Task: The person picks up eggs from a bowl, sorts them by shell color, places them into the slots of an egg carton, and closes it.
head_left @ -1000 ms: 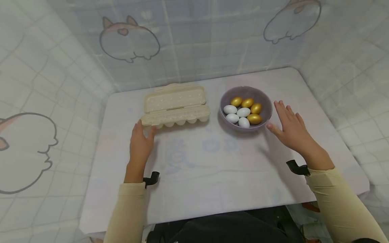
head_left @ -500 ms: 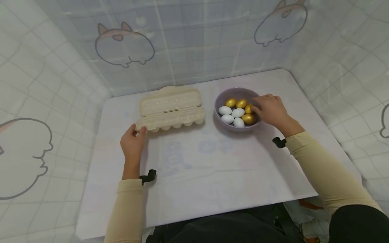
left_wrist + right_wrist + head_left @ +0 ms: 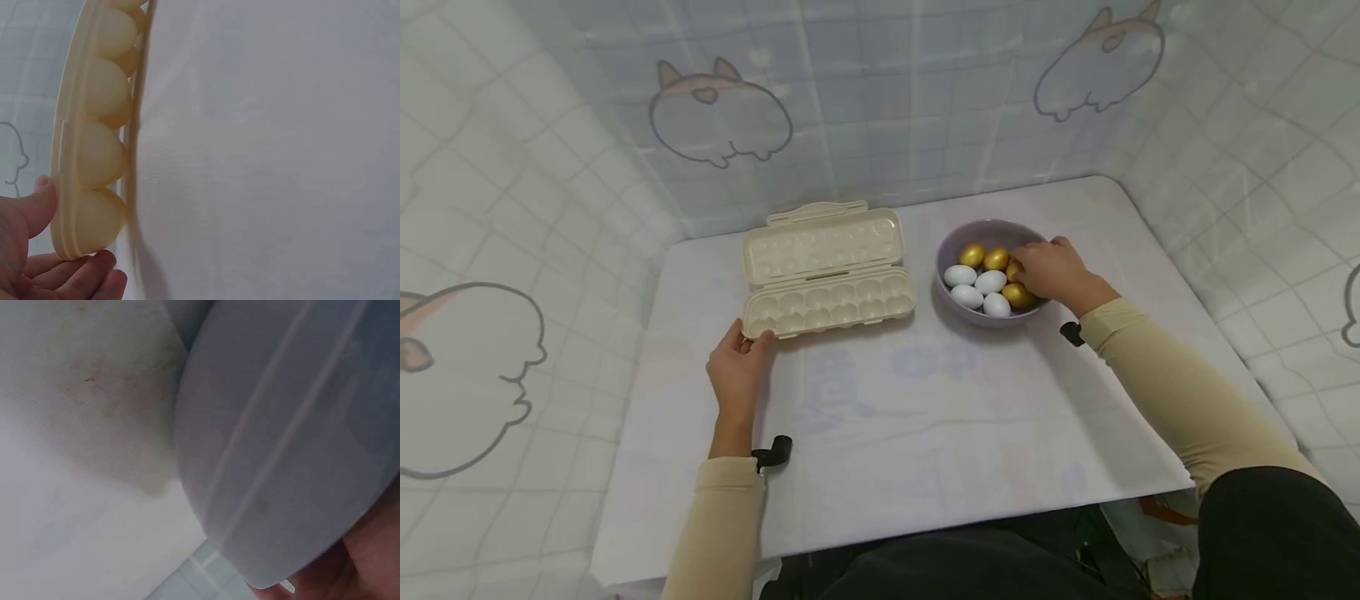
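A cream plastic egg carton [image 3: 829,305] lies with its lid raised at the back left of the table, its cups bare. My left hand [image 3: 735,367] pinches its near left corner, thumb at the rim and fingers below, as the left wrist view shows beside the rounded cups [image 3: 100,153]. To the right stands a purple bowl [image 3: 951,243] holding several white eggs [image 3: 991,282] and gold eggs [image 3: 972,255]. Inside its right side, my right hand [image 3: 1054,268] has its fingers curled round a gold egg [image 3: 1013,272], partly covered. The bowl's outer wall [image 3: 269,444] hides the fingertips in the right wrist view.
A white cloth covers the table [image 3: 880,450]. Curtains with cartoon dog prints [image 3: 721,117] hang close behind and on both sides. The table's front edge lies near my body.
My right hand has come from beside the bowl down into it, onto a gold egg. My left hand has taken hold of the carton's corner, and the carton's near side has tipped lower.
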{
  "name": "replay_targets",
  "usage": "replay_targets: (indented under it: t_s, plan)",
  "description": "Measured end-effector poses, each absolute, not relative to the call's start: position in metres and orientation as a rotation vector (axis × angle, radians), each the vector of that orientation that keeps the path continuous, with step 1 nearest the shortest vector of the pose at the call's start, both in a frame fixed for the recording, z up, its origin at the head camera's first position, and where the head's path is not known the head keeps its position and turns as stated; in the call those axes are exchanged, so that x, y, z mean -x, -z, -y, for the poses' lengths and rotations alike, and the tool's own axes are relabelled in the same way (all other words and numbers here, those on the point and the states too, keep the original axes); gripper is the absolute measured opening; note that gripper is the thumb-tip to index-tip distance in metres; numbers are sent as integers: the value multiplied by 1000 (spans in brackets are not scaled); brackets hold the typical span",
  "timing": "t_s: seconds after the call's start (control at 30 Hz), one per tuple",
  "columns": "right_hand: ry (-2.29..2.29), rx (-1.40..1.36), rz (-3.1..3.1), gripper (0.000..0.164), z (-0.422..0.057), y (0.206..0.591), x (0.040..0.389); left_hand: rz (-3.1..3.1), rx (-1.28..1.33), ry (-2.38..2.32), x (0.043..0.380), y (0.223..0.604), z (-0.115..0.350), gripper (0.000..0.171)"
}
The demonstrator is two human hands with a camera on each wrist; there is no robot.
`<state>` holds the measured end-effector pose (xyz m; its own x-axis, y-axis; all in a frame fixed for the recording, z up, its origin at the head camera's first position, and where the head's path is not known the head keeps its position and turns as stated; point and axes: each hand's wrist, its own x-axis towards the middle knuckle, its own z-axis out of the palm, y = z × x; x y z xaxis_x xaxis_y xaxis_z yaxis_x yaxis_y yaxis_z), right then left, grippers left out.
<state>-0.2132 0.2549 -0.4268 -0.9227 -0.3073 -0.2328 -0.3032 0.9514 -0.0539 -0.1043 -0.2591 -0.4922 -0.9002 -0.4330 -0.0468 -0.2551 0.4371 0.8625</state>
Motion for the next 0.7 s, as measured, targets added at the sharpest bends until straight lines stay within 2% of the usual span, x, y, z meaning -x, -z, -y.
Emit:
replay_targets:
  t_s: [0.53,0.7]
  plan:
    - [-26,581,-2781,23,-258,415,216,2388,-577,1555,97,495,251,75]
    - [7,586,-2786,24,-263,416,217,2375,-608,1576,98,493,249,75]
